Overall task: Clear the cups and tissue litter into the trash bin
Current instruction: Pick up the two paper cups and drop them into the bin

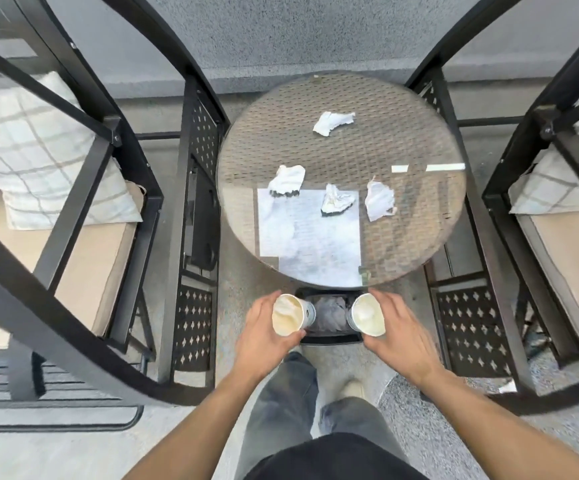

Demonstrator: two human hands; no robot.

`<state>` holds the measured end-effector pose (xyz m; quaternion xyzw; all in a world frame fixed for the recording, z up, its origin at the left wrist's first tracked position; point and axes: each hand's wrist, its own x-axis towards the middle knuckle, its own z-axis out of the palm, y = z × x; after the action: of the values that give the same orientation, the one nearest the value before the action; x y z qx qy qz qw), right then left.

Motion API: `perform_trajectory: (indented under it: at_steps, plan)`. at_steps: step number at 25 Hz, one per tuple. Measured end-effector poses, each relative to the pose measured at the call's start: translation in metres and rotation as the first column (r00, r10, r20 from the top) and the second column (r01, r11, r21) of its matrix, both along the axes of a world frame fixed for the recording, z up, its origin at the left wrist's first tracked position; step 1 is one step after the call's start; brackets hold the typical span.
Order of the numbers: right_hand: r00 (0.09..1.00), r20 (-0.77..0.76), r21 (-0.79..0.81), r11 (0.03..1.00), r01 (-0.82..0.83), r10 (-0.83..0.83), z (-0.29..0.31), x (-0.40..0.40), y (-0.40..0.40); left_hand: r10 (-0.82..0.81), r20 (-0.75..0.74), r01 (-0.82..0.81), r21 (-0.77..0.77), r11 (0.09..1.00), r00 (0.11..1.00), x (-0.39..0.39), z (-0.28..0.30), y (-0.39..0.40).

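Observation:
My left hand (264, 336) grips a paper cup (290, 315) and my right hand (400, 336) grips a second paper cup (367, 315). Both cups are tilted with their mouths toward me, held over the two sides of a small black trash bin (331, 339) on the floor under the table's near edge. Grey crumpled material lies inside the bin. Several crumpled white tissues lie on the round glass-topped wicker table (416, 216): one at the far middle (333, 122), one at the left (287, 181), one in the middle (336, 199), one at the right (379, 201).
Black metal chairs with beige cushions and checked pillows stand left (83, 237) and right (551, 244) of the table. A grey wall lies beyond. My legs and feet stand just behind the bin. A white scrap (508, 387) lies on the floor at the right.

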<state>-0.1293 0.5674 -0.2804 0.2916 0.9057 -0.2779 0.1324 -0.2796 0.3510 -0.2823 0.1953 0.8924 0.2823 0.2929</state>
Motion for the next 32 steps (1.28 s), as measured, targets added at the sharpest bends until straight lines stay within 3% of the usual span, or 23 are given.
perform_trajectory:
  at_steps: [4,9,14,23,32]
  plan:
    - [0.996,0.081,-0.035,0.998,0.052,-0.049,-0.035,0.025,0.001,-0.064,0.078,0.07,-0.082,0.994,0.995,0.041,-0.044,0.002]
    - [0.991,0.098,-0.04,0.994,0.099,-0.095,-0.116,0.034,0.019,-0.049,0.036,0.054,-0.171,0.984,0.998,0.061,-0.123,0.031]
    - [0.995,0.081,0.015,0.999,-0.051,0.049,-0.229,0.023,0.019,0.024,-0.031,-0.03,-0.211,0.977,0.999,0.059,-0.236,0.06]
    - [0.949,0.134,0.25,0.917,-0.312,0.287,-0.385,-0.02,0.013,-0.312,-0.208,0.196,-0.441,0.876,0.927,0.031,-0.388,0.074]
    - [0.921,0.276,0.369,0.855,-0.365,0.274,-0.424,-0.023,0.006,-0.64,-0.249,0.38,-0.63,0.677,0.727,0.025,-0.423,0.084]
